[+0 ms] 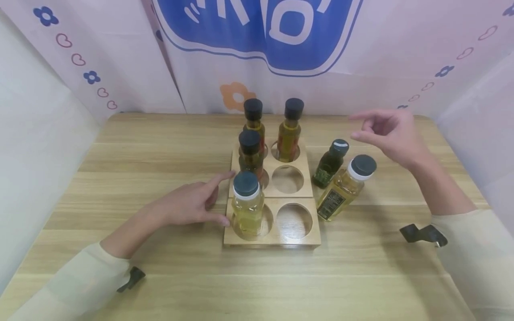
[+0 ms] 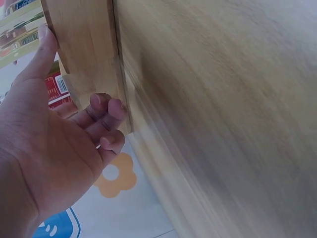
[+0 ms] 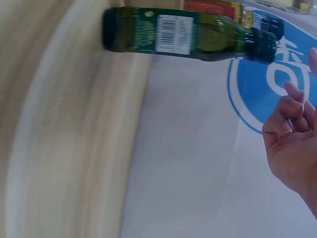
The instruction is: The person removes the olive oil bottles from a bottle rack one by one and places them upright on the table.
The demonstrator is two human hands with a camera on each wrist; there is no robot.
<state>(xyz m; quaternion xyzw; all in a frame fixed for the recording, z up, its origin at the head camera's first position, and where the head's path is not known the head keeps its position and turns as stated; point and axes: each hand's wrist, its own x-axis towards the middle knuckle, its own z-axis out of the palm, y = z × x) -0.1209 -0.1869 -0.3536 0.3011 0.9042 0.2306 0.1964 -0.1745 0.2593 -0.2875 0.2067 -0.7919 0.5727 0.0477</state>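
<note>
My left hand (image 1: 192,203) touches the left side of a stepped wooden bottle rack (image 1: 273,240) with thumb and forefinger; its other fingers are loosely bent, as the left wrist view shows. In the rack's front left hole stands a pale yellow oil bottle (image 1: 248,209) with a dark green cap. Behind it are three black-capped bottles, one at middle left (image 1: 250,158), one at back left (image 1: 257,127) and one at back right (image 1: 288,138). My right hand (image 1: 395,136) hovers with nothing in it, up and right of a small dark green bottle (image 3: 218,39).
A second pale yellow oil bottle (image 1: 341,191) stands beside the green bottle, right of the rack, on the wooden table (image 1: 172,267). A patterned white curtain (image 1: 120,53) hangs behind the table's back edge.
</note>
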